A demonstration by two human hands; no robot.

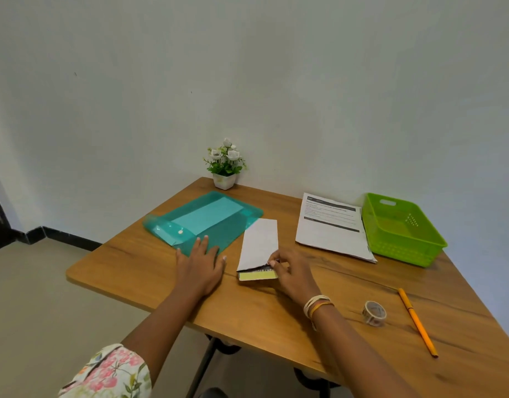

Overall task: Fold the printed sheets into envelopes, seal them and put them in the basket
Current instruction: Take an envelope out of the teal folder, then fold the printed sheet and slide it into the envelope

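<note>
Translucent teal plastic document folder, flat on the wooden desk, a pale envelope inside it. Small white pot of artificial flowers at the far desk edge.

Left hand: fingers straight, palm down, pressing the folder's near corner and the desk; grips nothing.

Long white paper envelope, lying just right of the folder, its near end open; a folded printed sheet with a yellowish face protrudes from the mouth.

Right hand: fingers curled, pinching the envelope's near flap edge beside the sheet.

Stack of printed white sheets, then lime-green perforated plastic basket, nothing visible inside. Roll of patterned tape and orange pencil near the right edge.

Step in hand, judged: seating the sheet. Keep it square to the mouth, push it fully home before closing the flap, steady the envelope with the free hand.
</note>
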